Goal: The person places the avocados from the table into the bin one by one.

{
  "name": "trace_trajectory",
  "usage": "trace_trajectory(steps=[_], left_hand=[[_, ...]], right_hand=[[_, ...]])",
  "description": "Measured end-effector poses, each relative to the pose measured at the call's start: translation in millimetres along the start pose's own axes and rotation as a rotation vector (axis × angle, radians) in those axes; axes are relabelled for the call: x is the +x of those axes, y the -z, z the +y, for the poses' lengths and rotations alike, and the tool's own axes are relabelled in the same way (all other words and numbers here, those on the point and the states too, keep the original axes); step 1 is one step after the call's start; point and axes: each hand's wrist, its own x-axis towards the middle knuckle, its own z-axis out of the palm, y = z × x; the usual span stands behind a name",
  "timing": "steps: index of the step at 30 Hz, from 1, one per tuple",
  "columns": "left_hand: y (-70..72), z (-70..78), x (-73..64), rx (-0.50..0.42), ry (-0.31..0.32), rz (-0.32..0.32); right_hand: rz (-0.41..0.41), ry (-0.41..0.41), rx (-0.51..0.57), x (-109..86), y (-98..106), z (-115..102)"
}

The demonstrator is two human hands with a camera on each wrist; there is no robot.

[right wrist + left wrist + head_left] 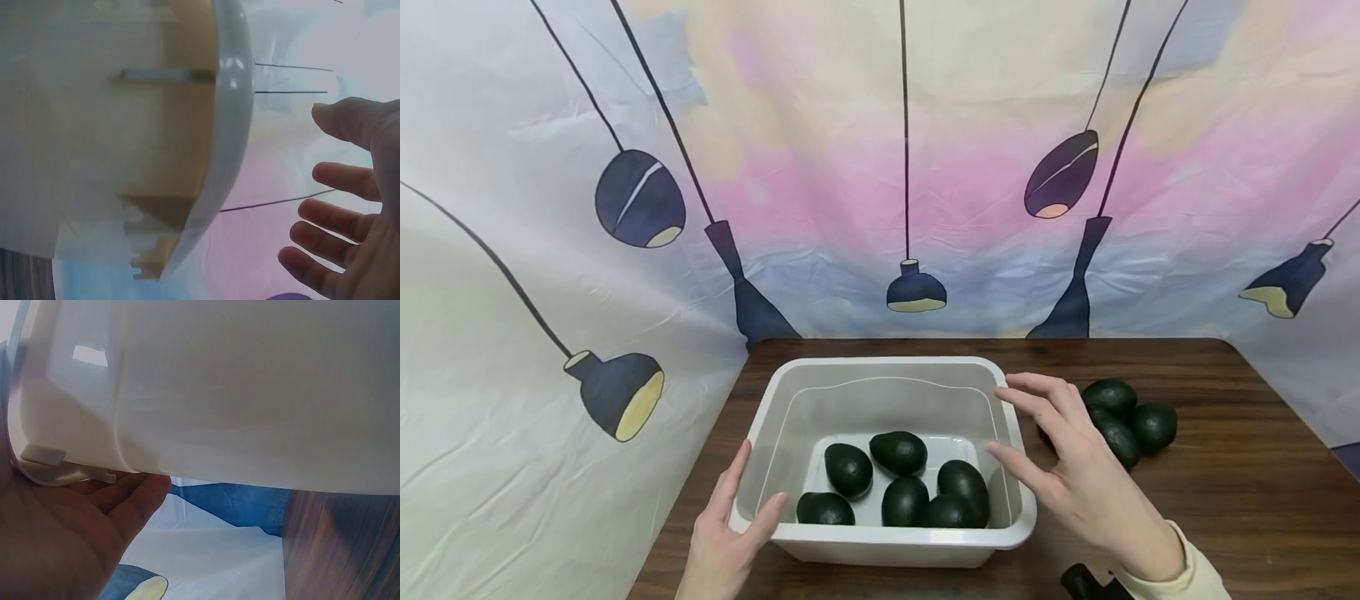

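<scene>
A pale grey plastic bin (880, 537) stands on the table with several dark green avocados (898, 452) inside. At its front left corner my left hand (718, 533) holds the rim, thumb over the edge and the other fingers along the outside. The left wrist view shows those fingers (134, 500) beneath the rim, against the bin wall (250, 394). Over the right rim hovers my right hand (1075, 467), fingers spread and holding nothing. A gap separates this hand (350, 231) from the bin rim (234, 94) in the right wrist view.
More avocados (1153, 427) lie grouped on the brown wooden table (1247, 500), right of the bin and partly behind my right hand. A black object (1082, 582) shows by the right wrist. Behind the table hangs a cloth printed with lamps (917, 287).
</scene>
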Motion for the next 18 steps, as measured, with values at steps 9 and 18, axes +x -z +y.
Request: trace_trajectory(steps=[9,18], left_hand=[[0.0,-0.7,-0.1,0.013,0.015,-0.021],[-0.5,-0.6,-0.5,0.016,-0.023,0.023]], right_hand=[[0.136,0.007,-0.029,-5.3,15.1,24.6],[0.246,-0.219,-0.161,-15.8,54.4,56.7]])
